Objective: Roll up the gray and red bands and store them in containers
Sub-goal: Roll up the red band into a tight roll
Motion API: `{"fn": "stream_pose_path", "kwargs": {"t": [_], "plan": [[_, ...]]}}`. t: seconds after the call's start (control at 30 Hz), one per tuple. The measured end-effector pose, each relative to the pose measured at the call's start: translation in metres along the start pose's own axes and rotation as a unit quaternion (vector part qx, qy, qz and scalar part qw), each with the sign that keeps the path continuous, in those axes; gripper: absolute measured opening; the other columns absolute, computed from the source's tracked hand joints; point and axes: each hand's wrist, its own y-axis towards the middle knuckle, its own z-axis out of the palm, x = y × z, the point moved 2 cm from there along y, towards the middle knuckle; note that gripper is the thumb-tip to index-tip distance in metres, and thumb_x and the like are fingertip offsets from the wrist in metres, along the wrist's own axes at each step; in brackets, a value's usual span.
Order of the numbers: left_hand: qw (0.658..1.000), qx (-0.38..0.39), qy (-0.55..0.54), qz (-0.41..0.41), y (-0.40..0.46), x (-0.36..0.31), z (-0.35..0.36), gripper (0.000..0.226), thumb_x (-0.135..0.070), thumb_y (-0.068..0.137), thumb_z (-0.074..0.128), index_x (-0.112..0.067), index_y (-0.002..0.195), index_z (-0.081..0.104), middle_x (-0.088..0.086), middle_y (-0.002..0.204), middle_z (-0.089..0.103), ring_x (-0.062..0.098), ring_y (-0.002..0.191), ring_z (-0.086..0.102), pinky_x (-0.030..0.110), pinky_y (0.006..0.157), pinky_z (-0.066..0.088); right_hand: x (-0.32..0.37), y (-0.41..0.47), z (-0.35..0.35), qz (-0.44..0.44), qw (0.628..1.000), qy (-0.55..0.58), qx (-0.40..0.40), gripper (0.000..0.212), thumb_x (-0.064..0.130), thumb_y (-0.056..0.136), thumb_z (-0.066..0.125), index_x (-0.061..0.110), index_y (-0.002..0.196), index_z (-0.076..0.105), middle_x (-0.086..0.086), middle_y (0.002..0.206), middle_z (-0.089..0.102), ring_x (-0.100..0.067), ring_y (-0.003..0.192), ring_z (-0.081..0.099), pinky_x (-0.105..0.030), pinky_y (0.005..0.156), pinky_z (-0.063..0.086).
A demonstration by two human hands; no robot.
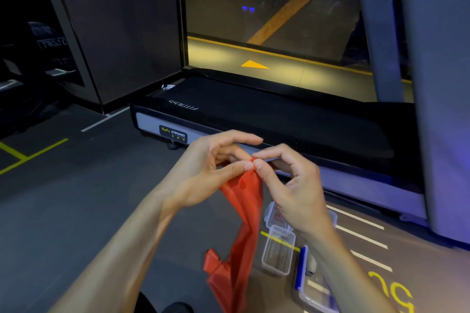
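A red band [243, 213] hangs from my fingertips down to the floor, where its lower part lies crumpled. My left hand [211, 170] and my right hand [290, 185] both pinch its top end, thumbs and forefingers touching in the middle. Below my right wrist a small clear open container [278, 251] rests on the floor. A container with a blue clasp [304, 269] lies to its right and holds a gray roll [311, 265], mostly hidden by my right forearm. Another clear piece [273, 213] lies just beyond.
A black treadmill base [254, 114] with a BODY STRONG label runs across right behind my hands. A gray post [437, 109] rises at the right. White and yellow lines mark the dark floor [76, 198]. A glass wall stands behind.
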Motion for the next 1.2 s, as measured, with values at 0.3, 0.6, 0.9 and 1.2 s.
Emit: {"fn": "stream_pose_path", "kwargs": {"t": [0.3, 0.6, 0.9, 1.2], "plan": [[0.993, -0.020, -0.104, -0.048, 0.007, 0.010, -0.002, 0.035, -0.017, 0.090, 0.070, -0.013, 0.125, 0.067, 0.020, 0.096, 0.076, 0.036, 0.084, 0.070, 0.040, 0.078, 0.056, -0.006, 0.002, 0.005, 0.026, 0.996, 0.065, -0.053, 0.009, 0.007, 0.093, 0.073, 0.016, 0.094, 0.075, 0.000, 0.093, 0.075, -0.025, 0.092, 0.072, -0.037, 0.080, 0.056], [0.981, -0.056, -0.163, -0.093, 0.016, 0.022, 0.001, 0.026, -0.004, 0.093, 0.065, -0.007, 0.118, 0.070, 0.015, 0.087, 0.077, 0.021, 0.073, 0.072, 0.028, 0.068, 0.057, -0.011, 0.006, 0.011, 0.016, 0.991, 0.074, -0.106, 0.008, 0.007, 0.091, 0.073, 0.013, 0.093, 0.077, 0.001, 0.093, 0.075, -0.023, 0.091, 0.072, -0.029, 0.076, 0.055], [0.977, -0.055, -0.167, -0.118, 0.025, 0.033, 0.001, 0.026, -0.003, 0.093, 0.066, -0.007, 0.118, 0.070, 0.026, 0.096, 0.074, 0.029, 0.081, 0.067, 0.032, 0.073, 0.052, -0.021, 0.014, 0.008, -0.025, 0.996, 0.025, -0.084, 0.010, 0.003, 0.090, 0.074, 0.011, 0.094, 0.078, 0.005, 0.095, 0.072, -0.019, 0.095, 0.071, -0.027, 0.080, 0.055], [0.989, 0.012, -0.112, -0.098, 0.029, 0.039, -0.006, 0.033, -0.009, 0.092, 0.070, -0.010, 0.125, 0.066, 0.005, 0.086, 0.075, 0.014, 0.072, 0.063, 0.021, 0.067, 0.047, -0.022, 0.016, -0.001, -0.020, 0.999, -0.042, -0.018, 0.009, 0.008, 0.088, 0.079, 0.015, 0.094, 0.079, 0.010, 0.092, 0.076, -0.014, 0.094, 0.073, -0.027, 0.083, 0.055]]}}
